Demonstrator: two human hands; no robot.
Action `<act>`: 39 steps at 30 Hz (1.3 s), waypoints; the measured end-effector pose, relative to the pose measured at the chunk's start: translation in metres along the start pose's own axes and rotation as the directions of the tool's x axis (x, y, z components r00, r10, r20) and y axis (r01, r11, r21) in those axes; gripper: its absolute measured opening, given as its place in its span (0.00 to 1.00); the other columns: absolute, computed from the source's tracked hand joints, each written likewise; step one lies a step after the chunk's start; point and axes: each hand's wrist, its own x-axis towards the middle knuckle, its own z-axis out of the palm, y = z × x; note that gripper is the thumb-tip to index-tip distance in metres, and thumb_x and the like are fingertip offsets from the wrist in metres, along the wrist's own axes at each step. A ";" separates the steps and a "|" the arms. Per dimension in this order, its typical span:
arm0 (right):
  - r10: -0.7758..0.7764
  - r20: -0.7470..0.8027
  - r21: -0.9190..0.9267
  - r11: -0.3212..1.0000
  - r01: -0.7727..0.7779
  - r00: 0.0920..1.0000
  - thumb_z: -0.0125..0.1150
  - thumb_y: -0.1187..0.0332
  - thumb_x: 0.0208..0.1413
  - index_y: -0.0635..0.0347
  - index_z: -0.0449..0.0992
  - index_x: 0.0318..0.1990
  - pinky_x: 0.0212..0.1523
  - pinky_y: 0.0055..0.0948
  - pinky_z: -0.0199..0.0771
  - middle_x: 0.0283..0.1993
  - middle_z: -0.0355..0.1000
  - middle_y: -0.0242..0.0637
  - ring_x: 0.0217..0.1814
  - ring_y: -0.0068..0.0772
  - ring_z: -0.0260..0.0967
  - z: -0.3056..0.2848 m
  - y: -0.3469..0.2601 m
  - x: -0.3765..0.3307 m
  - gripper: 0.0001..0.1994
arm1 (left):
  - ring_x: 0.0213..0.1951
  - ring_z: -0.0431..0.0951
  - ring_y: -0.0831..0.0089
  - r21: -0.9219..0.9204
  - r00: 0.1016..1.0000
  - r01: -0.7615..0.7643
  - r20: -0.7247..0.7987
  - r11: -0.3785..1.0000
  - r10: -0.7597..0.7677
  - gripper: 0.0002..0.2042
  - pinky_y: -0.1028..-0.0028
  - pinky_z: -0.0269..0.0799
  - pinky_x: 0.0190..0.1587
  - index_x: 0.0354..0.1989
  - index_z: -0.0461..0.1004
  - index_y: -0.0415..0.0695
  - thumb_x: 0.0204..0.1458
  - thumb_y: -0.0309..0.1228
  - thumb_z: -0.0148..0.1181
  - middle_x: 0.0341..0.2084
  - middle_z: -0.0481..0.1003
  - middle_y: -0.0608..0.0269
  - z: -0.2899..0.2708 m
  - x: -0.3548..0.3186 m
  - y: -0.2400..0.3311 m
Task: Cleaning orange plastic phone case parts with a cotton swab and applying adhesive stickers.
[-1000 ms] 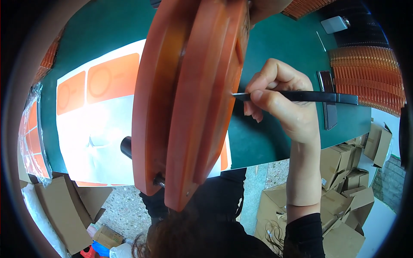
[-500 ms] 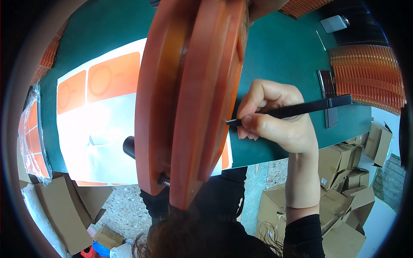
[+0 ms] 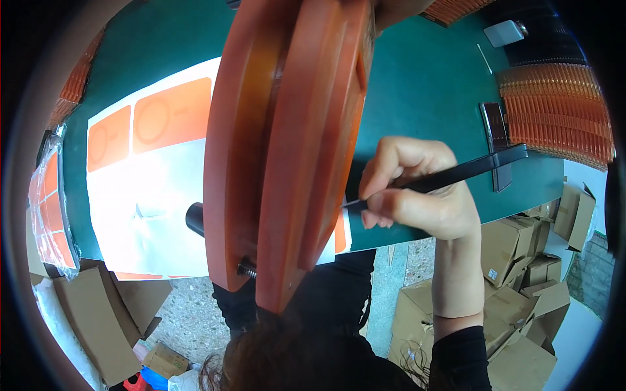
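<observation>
A large orange part (image 3: 304,150) stands tall in the middle, close to the camera. It has two thick plates with a gap between them, a coil spring (image 3: 246,268) low in the gap and a black round peg (image 3: 195,219) on its left side. My right hand (image 3: 417,186) is closed in a pinch round a slim black pen-like tool (image 3: 456,174), whose thin pale tip meets the part's right face. Whether the tool is a knife or tweezers, I cannot tell. At the top edge, a blurred bit of skin, probably my left hand (image 3: 395,12), lies against the part; its fingers are hidden.
Orange-and-white sticker sheets (image 3: 147,176) lie on the green table (image 3: 424,85), left of the part. To the right are a phone (image 3: 493,133), a stack of ridged orange pieces (image 3: 554,107) and a small white box (image 3: 504,35). Cardboard boxes (image 3: 502,306) crowd the floor.
My right hand has moved slightly down the part's right face, toward me, with the black tool still pinched. The orange part has hardly shifted.
</observation>
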 end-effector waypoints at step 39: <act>-0.384 -0.338 -0.186 0.922 0.339 0.859 0.56 0.76 0.56 0.64 0.74 0.33 0.27 0.19 0.73 0.28 0.78 0.39 0.26 0.21 0.72 -0.006 0.000 0.027 0.02 | 0.45 0.80 0.75 -0.243 0.981 -0.185 -0.108 0.952 0.163 0.17 0.75 0.76 0.49 0.57 0.74 0.45 0.63 0.38 0.57 0.47 0.78 0.59 0.007 0.005 -0.043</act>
